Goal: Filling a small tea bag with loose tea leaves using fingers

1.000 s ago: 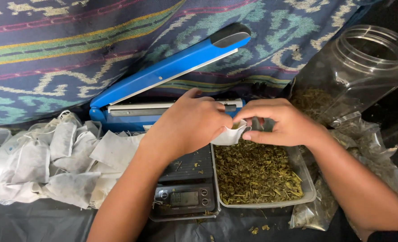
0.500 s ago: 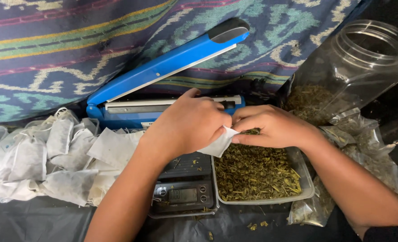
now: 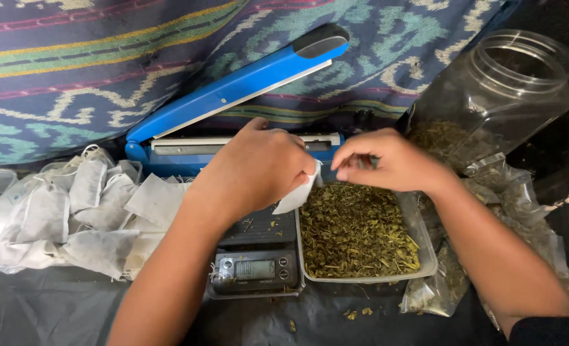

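Two bare hands are working above the clear tray of dried green leaves [image 3: 361, 269], and the pairing between them is loosening: half a second ago both were pinching the same white paper sachet [image 3: 295, 197], whereas now the right hand [image 3: 387, 160] is lifting off it, fingertips drawn together over the tray's far edge, and whether a pinch of leaf sits between them I cannot tell. The left hand [image 3: 255, 168] is closing its fingers around the sachet's top, so the small bag is hanging from that hand alone, just left of the tray and over the platform of the one digital scale [image 3: 257, 259]. To my eye that is leaving the sachet held by one hand while the other is free over the leaves. Counting outward from the tray: one blue heat sealer [image 3: 233, 102] is standing open behind it, one big clear jar [image 3: 496, 96] is leaning to its right, at least two plastic bags of leaf [image 3: 435, 288] are lying beside it, and a heap of filled sachets [image 3: 73, 218], too overlapped to count, is piling up far left.
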